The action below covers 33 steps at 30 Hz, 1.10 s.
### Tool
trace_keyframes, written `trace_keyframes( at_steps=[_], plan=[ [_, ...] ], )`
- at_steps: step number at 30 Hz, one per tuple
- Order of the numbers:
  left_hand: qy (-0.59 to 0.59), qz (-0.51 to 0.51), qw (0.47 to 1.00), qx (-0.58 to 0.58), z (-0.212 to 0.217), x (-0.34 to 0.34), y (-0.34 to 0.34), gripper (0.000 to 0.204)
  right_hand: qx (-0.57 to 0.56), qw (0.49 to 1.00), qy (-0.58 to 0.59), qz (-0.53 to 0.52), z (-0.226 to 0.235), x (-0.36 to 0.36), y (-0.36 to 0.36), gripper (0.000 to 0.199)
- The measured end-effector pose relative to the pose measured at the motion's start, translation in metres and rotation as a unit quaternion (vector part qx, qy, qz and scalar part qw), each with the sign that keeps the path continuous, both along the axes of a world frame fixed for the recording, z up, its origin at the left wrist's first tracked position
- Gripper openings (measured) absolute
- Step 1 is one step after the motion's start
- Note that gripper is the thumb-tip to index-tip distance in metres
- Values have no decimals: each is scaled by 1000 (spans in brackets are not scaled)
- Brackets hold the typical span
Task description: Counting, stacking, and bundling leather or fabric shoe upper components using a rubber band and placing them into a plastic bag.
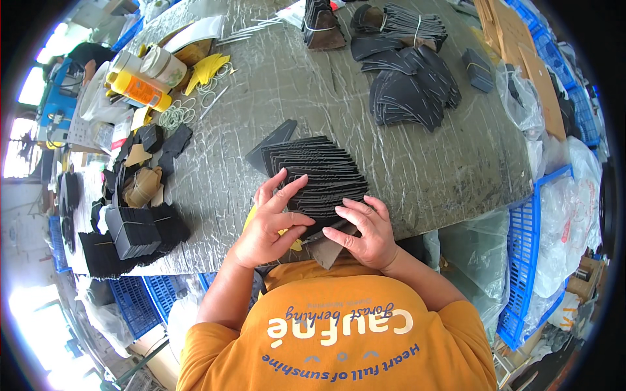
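A fanned stack of thin black cut pieces (316,171) lies near the table's front edge, its layers overlapping like steps. My left hand (274,218) rests on the stack's left side, fingers spread and thumb apart near its lower edge. At the lower right side is my right hand (365,233), its fingers stretched and apart, fingertips against the pieces. One dark grey piece (272,144) sticks out beyond the stack's far left corner. Below the stack, between my hands, a brownish-grey flap (324,251) shows. Something yellow is partly hidden behind my left hand.
More black pieces (414,88) lie in loose fans at the far right, beside tied bundles (414,26). Rubber bands (176,115), a yellow bottle (140,91) and jars stand at the left. Black stacks (134,233) sit front left. Blue crates (521,260) flank the table.
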<state>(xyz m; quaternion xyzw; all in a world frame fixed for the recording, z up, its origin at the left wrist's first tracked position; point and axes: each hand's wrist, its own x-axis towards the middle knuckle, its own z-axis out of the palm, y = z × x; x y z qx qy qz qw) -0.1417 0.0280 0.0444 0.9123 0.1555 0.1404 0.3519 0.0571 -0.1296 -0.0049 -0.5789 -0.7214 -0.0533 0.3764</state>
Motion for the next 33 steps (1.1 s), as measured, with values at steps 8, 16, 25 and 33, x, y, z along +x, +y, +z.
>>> trace_keyframes(
  at_steps=[8,16,25,33],
  plan=[
    [16,-22,1000,1,3,2,-6,74,-55,998,30,-12,10,-1,11,45],
    [-55,1,995,84,-3,-5,-21,62,-199,974,107,-21,12,1,24,98],
    [-81,124,979,140,-21,0,-35,54,-149,978,141,-28,24,42,40,98],
    [-91,107,974,178,1,11,-13,49,-105,955,34,-277,22,183,91,66]
  ],
)
